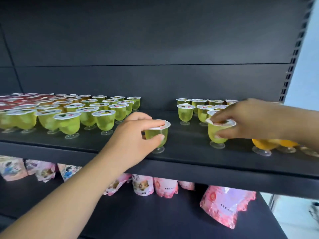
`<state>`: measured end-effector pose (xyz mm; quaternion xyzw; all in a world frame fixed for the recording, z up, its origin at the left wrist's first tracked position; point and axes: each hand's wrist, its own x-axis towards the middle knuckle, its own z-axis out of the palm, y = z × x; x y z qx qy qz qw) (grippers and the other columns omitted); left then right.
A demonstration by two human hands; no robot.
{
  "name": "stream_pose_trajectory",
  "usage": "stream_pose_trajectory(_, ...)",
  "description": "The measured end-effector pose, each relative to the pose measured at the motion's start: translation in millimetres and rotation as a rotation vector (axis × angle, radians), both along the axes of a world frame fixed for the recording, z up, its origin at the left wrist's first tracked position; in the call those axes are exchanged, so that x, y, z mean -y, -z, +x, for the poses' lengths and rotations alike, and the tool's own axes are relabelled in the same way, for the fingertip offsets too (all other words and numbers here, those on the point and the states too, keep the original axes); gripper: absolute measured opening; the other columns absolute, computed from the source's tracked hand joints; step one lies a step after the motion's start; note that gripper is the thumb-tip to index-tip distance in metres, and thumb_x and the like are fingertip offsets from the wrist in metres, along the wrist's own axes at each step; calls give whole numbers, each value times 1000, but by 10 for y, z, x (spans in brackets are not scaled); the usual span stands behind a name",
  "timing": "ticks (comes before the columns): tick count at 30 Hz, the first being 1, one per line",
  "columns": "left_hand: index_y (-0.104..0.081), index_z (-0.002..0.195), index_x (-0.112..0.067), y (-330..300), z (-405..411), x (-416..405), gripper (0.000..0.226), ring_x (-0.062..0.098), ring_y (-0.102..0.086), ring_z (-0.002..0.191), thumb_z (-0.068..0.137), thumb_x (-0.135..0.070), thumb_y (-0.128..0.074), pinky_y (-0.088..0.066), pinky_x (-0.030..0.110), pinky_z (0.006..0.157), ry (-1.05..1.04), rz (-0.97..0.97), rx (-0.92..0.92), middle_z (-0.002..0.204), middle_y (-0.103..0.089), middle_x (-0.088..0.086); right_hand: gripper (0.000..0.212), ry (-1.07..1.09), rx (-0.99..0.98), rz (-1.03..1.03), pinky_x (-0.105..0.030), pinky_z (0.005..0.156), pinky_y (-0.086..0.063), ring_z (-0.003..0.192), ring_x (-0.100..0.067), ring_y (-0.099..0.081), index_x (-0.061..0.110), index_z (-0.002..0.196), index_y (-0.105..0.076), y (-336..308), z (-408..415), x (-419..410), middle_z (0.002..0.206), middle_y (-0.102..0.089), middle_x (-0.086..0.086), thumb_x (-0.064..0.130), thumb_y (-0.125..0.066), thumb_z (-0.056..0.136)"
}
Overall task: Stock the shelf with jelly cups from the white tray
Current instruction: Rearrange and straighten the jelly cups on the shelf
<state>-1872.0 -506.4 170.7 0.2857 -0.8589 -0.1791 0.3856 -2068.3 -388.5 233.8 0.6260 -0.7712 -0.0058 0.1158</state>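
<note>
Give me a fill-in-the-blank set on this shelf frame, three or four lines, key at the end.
1. Each hand grips one ____ jelly cup on the upper shelf.
2. The left hand holds its cup in the gap ____ the two groups of green cups.
3. Below the right hand, the cups at the shelf's front are ____.
4. The lower shelf holds pink ____.

Missing words: green; between; orange; pouches

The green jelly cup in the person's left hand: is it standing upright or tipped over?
Upright. The green jelly cup has its foil lid level on top and its clear foot on the shelf, left hand around it.
</note>
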Motion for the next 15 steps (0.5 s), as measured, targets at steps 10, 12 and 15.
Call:
stream_pose_trajectory(10, -59, 121, -25, 94, 649, 374, 35, 5, -42, 97, 86, -20, -60, -22, 6, 74, -287, -22, -95, 122, -39, -4, 18, 123, 519, -630, -23, 70, -44, 89, -31, -64, 15, 101, -73, 433, 198, 38, 100, -71, -5, 20, -63, 86)
stream_pose_trajectory(12, -54, 126, -23, 120, 726, 431, 41, 8, -44, 102, 85, -21, -62, -25, 10, 83, -326, -6, -133, 129, -38, 1, 15, 85, 562, -680, -12, 60, -43, 89, -38, -64, 19, 98, -73, 475, 318, 72, 90, -69, 2, 19, -64, 85)
stream_pose_trajectory(15, -51, 126, -21, 156, 836, 509, 44, 15, -46, 101, 84, -23, -65, -31, 18, 90, -385, 19, -203, 131, -33, 4, 18, -4, 651, -718, -5, 57, -39, 77, -14, -68, 18, 102, -71, 554, 577, 219, 93, -68, 4, 14, -65, 85)
